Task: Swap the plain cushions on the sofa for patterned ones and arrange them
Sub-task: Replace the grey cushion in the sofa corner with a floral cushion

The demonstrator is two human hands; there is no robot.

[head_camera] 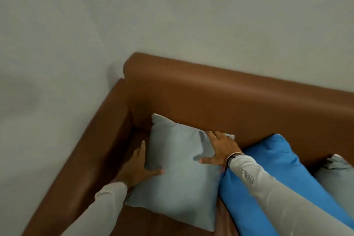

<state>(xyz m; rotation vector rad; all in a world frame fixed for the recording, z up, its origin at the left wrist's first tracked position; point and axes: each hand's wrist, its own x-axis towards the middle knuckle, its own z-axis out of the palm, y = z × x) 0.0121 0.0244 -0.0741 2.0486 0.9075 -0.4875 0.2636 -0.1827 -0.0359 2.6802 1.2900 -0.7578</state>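
Note:
A plain light grey cushion (178,174) leans against the backrest at the left corner of the brown leather sofa (210,94). My left hand (138,166) grips its left edge, thumb across the front. My right hand (218,149) holds its upper right corner, fingers spread over the fabric. A plain bright blue cushion (272,174) leans just to the right, partly under my right sleeve. Another grey cushion (337,174) shows at the right edge, cut off by the frame.
The sofa's left armrest (92,155) runs along a pale wall (172,15). The wall also stands behind the backrest. A strip of brown seat (157,222) shows in front of the grey cushion.

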